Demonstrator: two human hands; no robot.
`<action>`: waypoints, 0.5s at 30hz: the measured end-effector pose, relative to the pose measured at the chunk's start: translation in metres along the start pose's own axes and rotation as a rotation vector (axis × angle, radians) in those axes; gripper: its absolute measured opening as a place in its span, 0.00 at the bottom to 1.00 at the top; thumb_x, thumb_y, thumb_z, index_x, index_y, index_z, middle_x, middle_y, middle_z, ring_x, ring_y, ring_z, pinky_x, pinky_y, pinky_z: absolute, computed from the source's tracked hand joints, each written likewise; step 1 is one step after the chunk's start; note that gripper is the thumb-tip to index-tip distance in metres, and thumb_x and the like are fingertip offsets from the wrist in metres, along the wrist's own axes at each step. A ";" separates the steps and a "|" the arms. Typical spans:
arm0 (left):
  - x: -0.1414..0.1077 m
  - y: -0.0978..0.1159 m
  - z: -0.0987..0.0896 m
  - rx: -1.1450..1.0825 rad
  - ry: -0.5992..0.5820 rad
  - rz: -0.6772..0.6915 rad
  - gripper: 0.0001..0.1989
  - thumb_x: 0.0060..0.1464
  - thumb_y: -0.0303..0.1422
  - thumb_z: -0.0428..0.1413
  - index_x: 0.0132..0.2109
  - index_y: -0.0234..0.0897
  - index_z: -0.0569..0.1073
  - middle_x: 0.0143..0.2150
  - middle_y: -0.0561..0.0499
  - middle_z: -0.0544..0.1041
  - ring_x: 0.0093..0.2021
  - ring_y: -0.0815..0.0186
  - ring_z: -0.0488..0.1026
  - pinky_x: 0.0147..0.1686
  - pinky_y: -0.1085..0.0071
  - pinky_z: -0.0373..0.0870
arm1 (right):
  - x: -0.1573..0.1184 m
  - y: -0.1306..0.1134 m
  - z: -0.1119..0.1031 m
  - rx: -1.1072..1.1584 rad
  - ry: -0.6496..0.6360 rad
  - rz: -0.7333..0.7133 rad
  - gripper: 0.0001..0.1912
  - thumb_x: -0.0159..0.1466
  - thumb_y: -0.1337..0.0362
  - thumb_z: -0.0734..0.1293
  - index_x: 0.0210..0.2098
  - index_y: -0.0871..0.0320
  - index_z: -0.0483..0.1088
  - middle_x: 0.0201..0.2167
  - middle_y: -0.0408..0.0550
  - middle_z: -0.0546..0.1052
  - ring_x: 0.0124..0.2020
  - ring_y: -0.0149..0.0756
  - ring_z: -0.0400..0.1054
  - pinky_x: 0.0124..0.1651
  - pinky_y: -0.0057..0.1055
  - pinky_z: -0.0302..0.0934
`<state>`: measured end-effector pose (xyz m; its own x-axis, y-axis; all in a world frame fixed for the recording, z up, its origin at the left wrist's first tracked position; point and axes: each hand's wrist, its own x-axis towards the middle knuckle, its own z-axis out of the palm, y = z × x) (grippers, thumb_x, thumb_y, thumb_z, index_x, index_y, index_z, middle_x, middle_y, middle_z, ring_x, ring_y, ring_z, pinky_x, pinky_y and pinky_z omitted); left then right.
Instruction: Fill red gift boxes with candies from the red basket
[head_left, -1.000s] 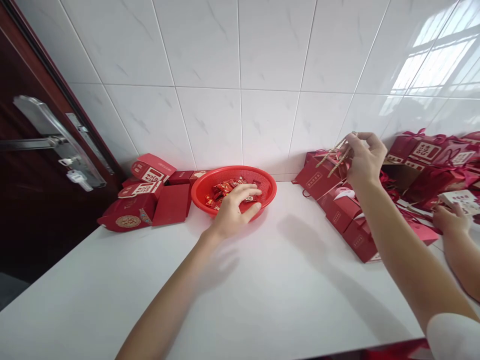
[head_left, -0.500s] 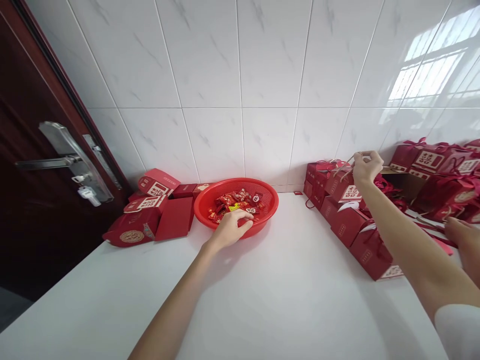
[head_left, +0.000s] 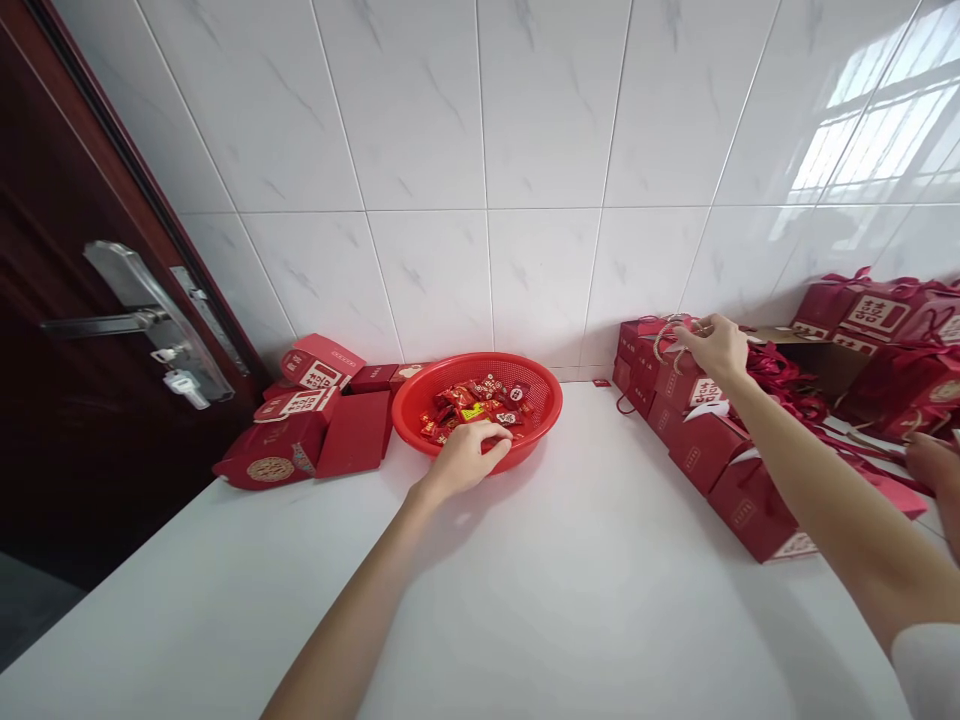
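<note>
My left hand (head_left: pixel 469 458) is at the near rim of a red plastic basket (head_left: pixel 553 400), thumb and fingers curved with a gap between them and nothing visible in them. Red-wrapped candies (head_left: pixel 480 400), one with a yellow patch, lie in the basket. Over on the right, my right hand (head_left: pixel 718 348) pinches a twine handle (head_left: pixel 661 345) on top of a red gift box (head_left: pixel 679 385) with a white character label. That box sits among stacked red boxes (head_left: pixel 694 450) against the wall.
Flattened and folded red boxes (head_left: pixel 274 455) lie left of the basket, near the dark door (head_left: pixel 67 400). More ribboned red boxes (head_left: pixel 874 315) and dark red ribbons (head_left: pixel 780 375) are at right. Another hand (head_left: pixel 934 470) enters at the right edge, by a ribbon.
My right hand has shifted left and slightly lower along the twine handle, its fingers now pointing left. My left hand stays at the basket rim. The view has shifted slightly.
</note>
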<state>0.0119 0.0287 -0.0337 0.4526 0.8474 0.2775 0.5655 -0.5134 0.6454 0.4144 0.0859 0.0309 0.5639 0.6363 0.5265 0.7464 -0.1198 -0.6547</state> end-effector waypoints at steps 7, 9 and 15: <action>-0.001 -0.003 0.003 -0.024 0.041 0.022 0.13 0.59 0.37 0.52 0.39 0.39 0.80 0.42 0.50 0.83 0.44 0.60 0.78 0.47 0.66 0.72 | -0.022 -0.012 -0.018 -0.403 -0.165 -0.133 0.16 0.58 0.55 0.71 0.39 0.58 0.69 0.46 0.66 0.76 0.55 0.63 0.64 0.53 0.53 0.57; -0.001 -0.003 0.003 -0.020 0.044 0.024 0.12 0.59 0.36 0.52 0.40 0.39 0.81 0.42 0.50 0.83 0.43 0.60 0.78 0.46 0.66 0.73 | -0.022 -0.009 -0.019 -0.431 -0.191 -0.142 0.16 0.59 0.56 0.71 0.41 0.59 0.70 0.46 0.67 0.75 0.55 0.65 0.64 0.51 0.56 0.58; -0.001 0.000 0.004 -0.012 0.055 0.032 0.11 0.58 0.33 0.53 0.39 0.38 0.81 0.42 0.50 0.83 0.43 0.61 0.79 0.47 0.67 0.73 | -0.015 -0.008 -0.018 -0.416 -0.160 -0.166 0.14 0.55 0.57 0.74 0.33 0.57 0.69 0.44 0.67 0.73 0.55 0.76 0.61 0.50 0.67 0.54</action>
<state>0.0140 0.0275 -0.0373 0.4310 0.8372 0.3367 0.5429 -0.5386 0.6444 0.4062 0.0637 0.0386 0.3876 0.7781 0.4943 0.9185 -0.2806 -0.2785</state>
